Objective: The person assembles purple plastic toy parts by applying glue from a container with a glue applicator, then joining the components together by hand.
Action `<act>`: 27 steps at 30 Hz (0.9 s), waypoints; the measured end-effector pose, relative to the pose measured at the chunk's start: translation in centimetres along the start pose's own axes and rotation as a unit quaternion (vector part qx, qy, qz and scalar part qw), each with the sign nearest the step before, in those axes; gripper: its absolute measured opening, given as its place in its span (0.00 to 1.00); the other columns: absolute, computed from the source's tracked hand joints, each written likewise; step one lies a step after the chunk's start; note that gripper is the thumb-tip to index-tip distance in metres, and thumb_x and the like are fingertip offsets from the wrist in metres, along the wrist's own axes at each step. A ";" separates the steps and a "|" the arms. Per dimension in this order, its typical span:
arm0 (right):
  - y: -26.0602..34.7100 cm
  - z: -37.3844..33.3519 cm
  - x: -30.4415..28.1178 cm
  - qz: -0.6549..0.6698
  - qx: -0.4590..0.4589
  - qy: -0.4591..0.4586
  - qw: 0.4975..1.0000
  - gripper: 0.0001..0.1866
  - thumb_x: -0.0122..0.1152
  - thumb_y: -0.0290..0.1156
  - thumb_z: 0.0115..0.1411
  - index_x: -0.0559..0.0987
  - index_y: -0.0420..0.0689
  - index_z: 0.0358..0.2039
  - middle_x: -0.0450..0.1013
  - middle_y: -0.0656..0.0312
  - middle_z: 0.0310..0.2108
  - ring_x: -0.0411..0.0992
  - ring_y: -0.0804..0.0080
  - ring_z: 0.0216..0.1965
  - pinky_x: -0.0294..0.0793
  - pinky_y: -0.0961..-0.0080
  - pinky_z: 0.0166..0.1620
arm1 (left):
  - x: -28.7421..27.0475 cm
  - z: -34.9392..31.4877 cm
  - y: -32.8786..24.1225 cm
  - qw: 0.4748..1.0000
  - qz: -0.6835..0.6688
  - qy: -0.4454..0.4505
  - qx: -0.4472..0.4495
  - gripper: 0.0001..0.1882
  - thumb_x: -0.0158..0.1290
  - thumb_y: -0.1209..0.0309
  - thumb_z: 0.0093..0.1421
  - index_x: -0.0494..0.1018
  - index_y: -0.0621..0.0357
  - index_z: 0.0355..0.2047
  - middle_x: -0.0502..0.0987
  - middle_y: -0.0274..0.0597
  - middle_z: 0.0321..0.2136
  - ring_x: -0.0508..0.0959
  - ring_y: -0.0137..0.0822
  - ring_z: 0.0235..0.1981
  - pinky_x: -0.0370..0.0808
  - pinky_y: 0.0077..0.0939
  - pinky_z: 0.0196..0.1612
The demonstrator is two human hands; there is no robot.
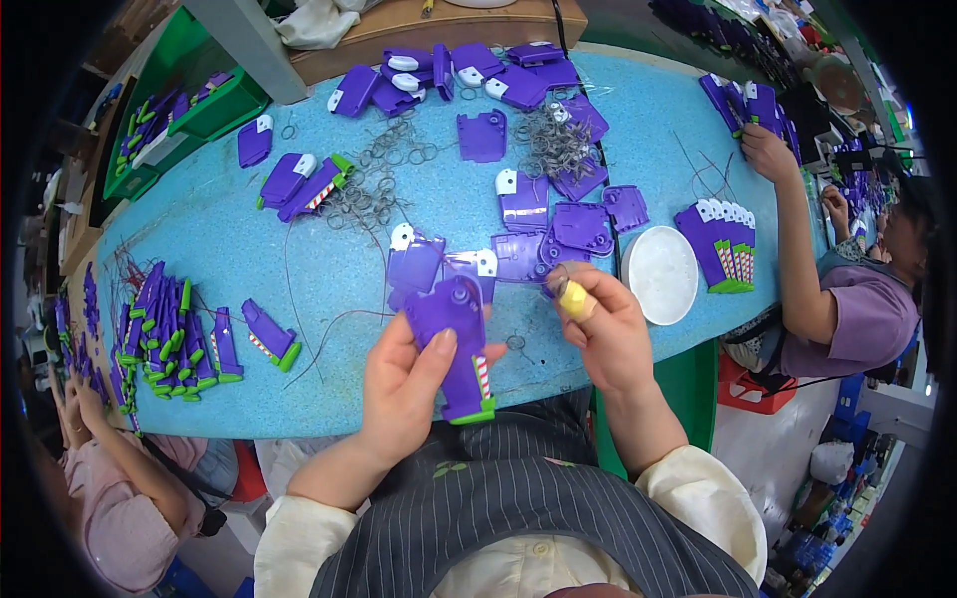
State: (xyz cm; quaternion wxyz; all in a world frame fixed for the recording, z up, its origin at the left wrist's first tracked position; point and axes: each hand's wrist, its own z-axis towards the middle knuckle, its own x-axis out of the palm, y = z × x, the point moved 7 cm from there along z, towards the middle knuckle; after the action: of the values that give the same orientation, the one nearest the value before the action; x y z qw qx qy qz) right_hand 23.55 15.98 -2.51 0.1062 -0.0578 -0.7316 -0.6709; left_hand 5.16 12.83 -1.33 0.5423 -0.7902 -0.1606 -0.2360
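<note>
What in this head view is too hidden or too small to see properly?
- Right hand: whatever small part its fingertips pinch is covered by a yellow finger cover.
- Purple toy piece in the left hand: its back is hidden by the palm.
- Wire rings: too small to count.

Left hand (404, 384) gripping purple toy wing (461, 344), right hand (603, 334) pinching small metal ring (558, 282)
</note>
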 end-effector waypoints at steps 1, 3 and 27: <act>-1.5 -0.4 -0.2 0.169 0.142 -0.048 0.974 0.04 0.55 0.25 0.57 0.73 0.40 0.32 0.71 0.63 0.34 0.62 0.81 0.24 0.60 0.86 0.23 | -0.5 -0.4 0.2 1.000 -0.001 0.001 -0.001 0.15 0.42 0.72 0.64 0.61 0.65 0.49 0.72 0.48 0.44 0.77 0.39 0.41 0.74 0.32 0.45; 0.0 -1.0 -0.5 0.186 0.118 -0.062 0.974 0.04 0.51 0.24 0.58 0.73 0.40 0.34 0.72 0.62 0.36 0.63 0.83 0.25 0.60 0.87 0.22 | -0.7 -1.1 1.7 0.997 -0.020 0.046 -0.063 0.16 0.41 0.72 0.64 0.60 0.65 0.50 0.70 0.48 0.47 0.75 0.40 0.43 0.73 0.35 0.48; 6.2 -5.7 1.2 -0.172 -0.151 0.042 0.973 0.07 0.53 0.22 0.53 0.70 0.38 0.34 0.64 0.51 0.42 0.64 0.67 0.42 0.64 0.73 0.47 | 2.1 -4.0 1.6 0.988 -0.026 0.134 -0.073 0.18 0.37 0.78 0.64 0.55 0.65 0.55 0.68 0.50 0.49 0.72 0.39 0.49 0.68 0.30 0.52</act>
State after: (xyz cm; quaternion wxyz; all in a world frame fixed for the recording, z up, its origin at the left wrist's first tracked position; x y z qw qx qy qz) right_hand 24.22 10.85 4.27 0.0095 0.0819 -0.6160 -0.7834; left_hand 6.92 8.56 -0.21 0.4938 -0.7843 -0.0897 -0.3646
